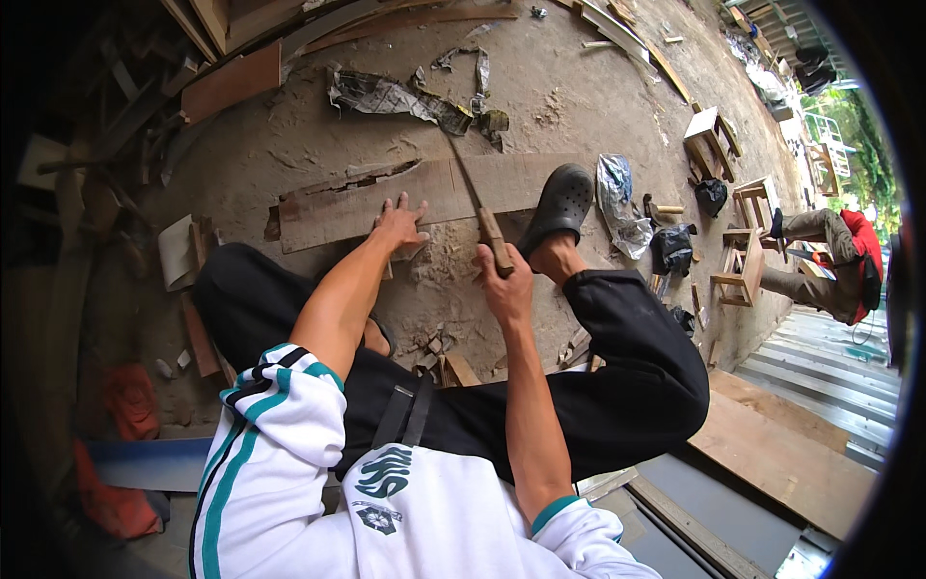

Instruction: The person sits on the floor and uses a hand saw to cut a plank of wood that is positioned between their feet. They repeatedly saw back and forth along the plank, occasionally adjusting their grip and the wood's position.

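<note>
A worn, greyish wooden board (333,214) lies across in front of me, its upper left edge broken and dark with rot. My left hand (398,224) rests on it with fingers spread. In my right hand (505,282) is the wooden handle of a handsaw (466,179); my fingers are wrapped round it. The narrow blade slants up and left across the board, and how deep it sits in the wood is hard to see. To the right of the saw, my foot in a dark clog (560,206) is on the board's right part.
Sawdust and wood scraps (444,256) lie below the board. Crumpled sheeting (386,96) is beyond it. Plastic bags (625,207) lie right of my foot. Wooden stools (711,140) stand farther right, near another person in red (861,265). Planks (231,82) are stacked at upper left.
</note>
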Motion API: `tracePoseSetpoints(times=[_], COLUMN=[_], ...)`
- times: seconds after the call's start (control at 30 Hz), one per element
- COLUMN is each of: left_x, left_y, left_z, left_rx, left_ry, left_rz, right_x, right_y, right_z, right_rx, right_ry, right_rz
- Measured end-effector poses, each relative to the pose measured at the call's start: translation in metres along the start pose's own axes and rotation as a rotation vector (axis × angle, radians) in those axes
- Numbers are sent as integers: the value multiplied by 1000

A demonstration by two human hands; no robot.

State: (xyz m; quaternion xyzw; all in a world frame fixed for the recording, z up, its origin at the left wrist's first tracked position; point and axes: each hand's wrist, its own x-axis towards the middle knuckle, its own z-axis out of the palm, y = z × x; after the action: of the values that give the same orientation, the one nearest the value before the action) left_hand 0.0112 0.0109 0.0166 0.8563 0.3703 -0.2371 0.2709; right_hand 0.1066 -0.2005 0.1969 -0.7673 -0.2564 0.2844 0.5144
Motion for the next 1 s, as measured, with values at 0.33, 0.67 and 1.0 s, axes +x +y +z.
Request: tracePoseSetpoints(times=[0.33,0.67,1.0], left_x=[-8,-5,7], left_y=[2,15,8], left_z=[-8,-25,-56], left_rx=[73,183,51], left_ry=[8,-57,313], left_rz=[18,1,-32], right_x=[13,2,-14], right_y=[1,-24,-49], right_z=[11,2,-14], right_rx=[-198,-216,-202], right_ry=[59,10,-61], right_rz=[-15,36,158])
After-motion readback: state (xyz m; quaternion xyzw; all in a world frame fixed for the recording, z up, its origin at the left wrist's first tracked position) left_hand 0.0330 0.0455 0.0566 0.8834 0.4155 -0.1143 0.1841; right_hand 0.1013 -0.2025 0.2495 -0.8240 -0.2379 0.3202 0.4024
